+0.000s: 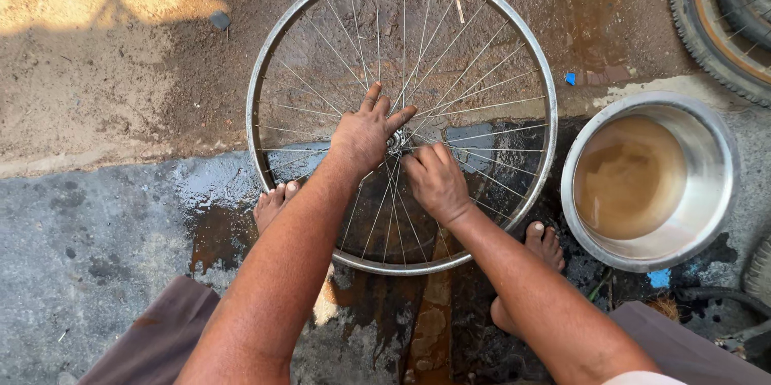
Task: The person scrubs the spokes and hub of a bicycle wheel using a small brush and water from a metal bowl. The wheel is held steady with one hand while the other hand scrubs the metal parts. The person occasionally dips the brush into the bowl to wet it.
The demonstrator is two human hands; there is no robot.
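Your bare foot (273,202) at the left braces the rim of the bare bicycle wheel (337,0) lying flat at centre frame, your left hand (365,134) spreads open over the hub (396,141), your right hand (434,180) curls closed beside it, fingertips hidden, and the steel basin (715,152) of muddy water waits at right.

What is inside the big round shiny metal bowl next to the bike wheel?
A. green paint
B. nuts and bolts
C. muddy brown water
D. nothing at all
C: the round shiny metal bowl, right of the spoked silver bicycle wheel, holds cloudy brown water.
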